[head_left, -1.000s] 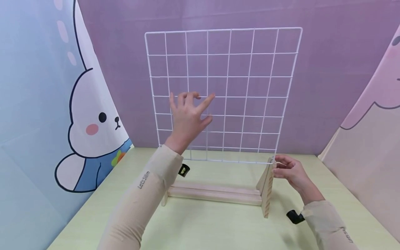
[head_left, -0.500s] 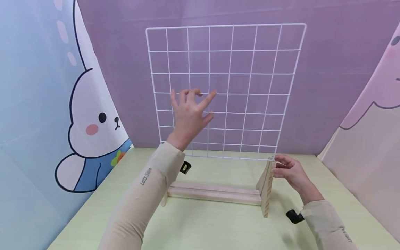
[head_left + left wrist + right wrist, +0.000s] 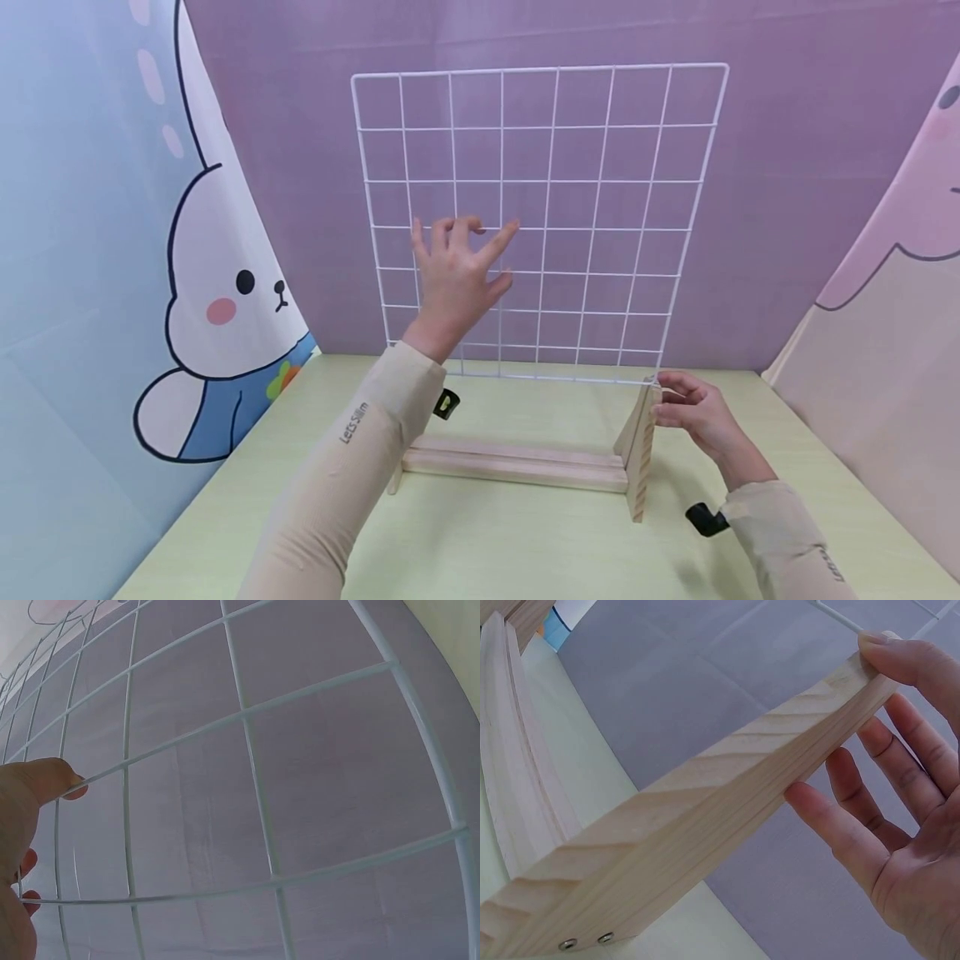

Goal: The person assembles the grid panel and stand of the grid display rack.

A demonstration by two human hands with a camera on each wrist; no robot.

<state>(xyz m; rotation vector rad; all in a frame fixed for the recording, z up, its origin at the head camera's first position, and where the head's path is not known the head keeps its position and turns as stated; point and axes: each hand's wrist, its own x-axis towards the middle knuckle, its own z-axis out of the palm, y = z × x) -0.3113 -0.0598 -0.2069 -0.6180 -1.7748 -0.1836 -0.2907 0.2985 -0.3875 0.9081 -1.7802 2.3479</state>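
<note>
A white wire grid panel [image 3: 551, 208] stands upright over a pale wooden stand [image 3: 517, 467], its lower right corner right at the top of the stand's right side piece [image 3: 705, 780]. My left hand [image 3: 457, 279] grips the panel left of its middle; in the left wrist view the thumb [image 3: 56, 780] lies over a wire and fingertips show behind the wires. At the right, my right hand [image 3: 697, 417] holds the top of that side piece, thumb near the tip and fingertips along its outer face. My left forearm hides most of the stand's left side piece.
The stand rests on a light yellow-green table [image 3: 540, 550]. Black camera mounts [image 3: 707, 520] show by the wrists. A purple backdrop [image 3: 780, 208] hangs behind, with a cartoon-printed panel [image 3: 75, 250] at the left and a pink and cream one [image 3: 900, 350] at the right.
The grid panel rises slightly, then its top edge dips back a little; its lower right corner ends slightly higher. My left hand shifts slightly up and right with it. The right hand stays put.
</note>
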